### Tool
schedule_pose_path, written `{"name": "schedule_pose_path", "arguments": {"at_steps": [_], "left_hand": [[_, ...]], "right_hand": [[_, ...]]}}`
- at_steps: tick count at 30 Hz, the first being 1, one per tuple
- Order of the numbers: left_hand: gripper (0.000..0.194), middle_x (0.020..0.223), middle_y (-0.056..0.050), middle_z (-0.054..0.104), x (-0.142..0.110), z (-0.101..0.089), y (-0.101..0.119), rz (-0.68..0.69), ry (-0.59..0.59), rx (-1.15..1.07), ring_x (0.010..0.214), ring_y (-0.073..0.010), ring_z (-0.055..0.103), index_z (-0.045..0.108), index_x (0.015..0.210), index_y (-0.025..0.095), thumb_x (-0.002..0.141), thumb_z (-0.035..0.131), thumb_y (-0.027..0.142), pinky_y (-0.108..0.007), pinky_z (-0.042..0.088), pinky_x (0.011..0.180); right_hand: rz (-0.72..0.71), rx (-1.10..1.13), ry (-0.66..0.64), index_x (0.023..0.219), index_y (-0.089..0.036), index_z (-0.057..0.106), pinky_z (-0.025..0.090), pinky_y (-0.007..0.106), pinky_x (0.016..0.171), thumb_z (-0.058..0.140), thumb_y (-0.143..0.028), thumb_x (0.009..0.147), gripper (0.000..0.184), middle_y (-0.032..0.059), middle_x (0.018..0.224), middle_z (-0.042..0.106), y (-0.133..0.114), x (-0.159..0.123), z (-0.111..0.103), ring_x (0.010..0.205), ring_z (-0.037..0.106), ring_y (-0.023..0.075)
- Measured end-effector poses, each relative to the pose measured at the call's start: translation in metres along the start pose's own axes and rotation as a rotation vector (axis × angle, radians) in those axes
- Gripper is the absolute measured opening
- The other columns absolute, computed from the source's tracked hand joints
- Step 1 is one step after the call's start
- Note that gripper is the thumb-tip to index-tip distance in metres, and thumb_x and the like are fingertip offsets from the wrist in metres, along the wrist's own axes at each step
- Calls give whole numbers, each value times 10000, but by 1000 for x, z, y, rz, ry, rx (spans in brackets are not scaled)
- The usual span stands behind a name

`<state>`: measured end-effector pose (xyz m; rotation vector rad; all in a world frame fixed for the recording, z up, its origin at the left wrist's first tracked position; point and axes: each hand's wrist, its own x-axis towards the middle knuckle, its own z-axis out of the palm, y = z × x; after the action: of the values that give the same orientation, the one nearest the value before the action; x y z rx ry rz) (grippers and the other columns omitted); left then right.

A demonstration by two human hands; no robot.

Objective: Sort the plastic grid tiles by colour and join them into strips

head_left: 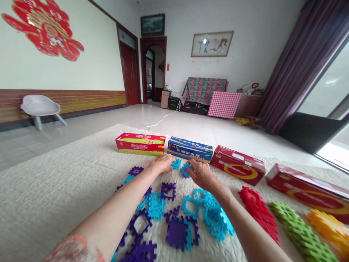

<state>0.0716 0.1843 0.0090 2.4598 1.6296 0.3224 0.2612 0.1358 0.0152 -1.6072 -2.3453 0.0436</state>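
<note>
My left hand [163, 163] reaches out over the mat, its fingertips closed on the edge of a small turquoise interlocking plastic piece [176, 163]. To its right, my right hand [201, 171] pinches another turquoise piece [184, 168], with purple showing against it. Both hands are just in front of a blue box [190, 149]. Nearer to me lie loose purple and turquoise pieces with notched edges, among them a purple frame [168, 185], a solid purple square [177, 233] and a turquoise heap [216, 220] beside my right forearm.
A red-and-yellow box [140, 144] stands left of the blue one, with dark red boxes [237, 163] to the right. Rows of red pieces [259, 213], green pieces [302, 231] and yellow pieces [329, 227] lie at the right. A pale chair [40, 105] stands by the left wall.
</note>
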Motion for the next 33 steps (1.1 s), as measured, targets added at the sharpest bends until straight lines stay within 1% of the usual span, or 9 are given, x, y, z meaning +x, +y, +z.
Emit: {"name": "schedule_pose_path", "arguments": {"at_steps": [5,8,11,15,19,21,24,28,33], "left_hand": [[246,1019,-77,669,-7,11,4,-1,9,102,968,-206,608,681,913,175,787,485,97,-306,462,895],[239,954,-104,668,-12,12,7,-5,38,125,906,-217,619,671,899,146,819,449,110,-330,473,867],[241,933,-113,664,-21,8,16,7,84,128,893,-216,615,656,912,126,833,429,113,-334,473,868],[265,968,-93,653,-44,0,48,66,149,102,915,-190,604,644,943,144,854,398,106,-301,472,873],[256,944,-69,646,-69,3,92,212,115,31,875,-179,614,655,937,177,868,412,134,-276,489,816],[272,917,-73,650,-78,9,109,251,69,-11,831,-182,623,660,912,171,869,396,121,-282,502,775],[312,989,-70,668,-86,19,121,327,60,-111,917,-184,628,650,1003,178,835,411,71,-289,503,845],[534,1210,-79,636,-97,28,124,425,116,-290,1149,-185,566,545,1236,174,744,436,-1,-316,449,1009],[563,1283,-46,621,-113,33,131,289,201,-461,1187,-172,564,514,1288,212,774,409,10,-326,456,1027]], "right_hand": [[192,-13,-17,1181,-142,576,418,316,701,432,-174,850,362,116,886,715,44,-26,-21,776,659,236],[254,-17,-49,1108,-152,625,424,299,692,470,-154,808,337,113,902,715,62,-43,-23,817,662,231],[277,-14,-70,1068,-169,646,434,302,724,523,-153,765,328,96,925,710,66,-58,-22,860,658,230],[281,-16,4,1203,-160,569,442,397,815,560,-204,767,439,153,1182,621,58,-77,-24,1039,605,297],[101,170,314,1183,-196,546,436,417,900,465,-180,814,378,126,1215,592,43,-104,-23,1096,577,262],[-15,264,407,1187,-199,529,430,408,934,466,-187,799,393,119,1236,579,32,-120,-19,1133,556,253],[-77,258,369,1266,-187,473,365,446,1015,484,-165,735,532,128,1309,536,12,-144,-10,1233,480,270],[22,199,371,1349,-190,404,267,527,1066,478,-151,730,624,137,1377,491,-9,-161,2,1300,405,292],[19,195,438,1369,-210,399,248,537,1083,469,-151,763,613,124,1422,453,-19,-162,12,1331,371,285]]}}
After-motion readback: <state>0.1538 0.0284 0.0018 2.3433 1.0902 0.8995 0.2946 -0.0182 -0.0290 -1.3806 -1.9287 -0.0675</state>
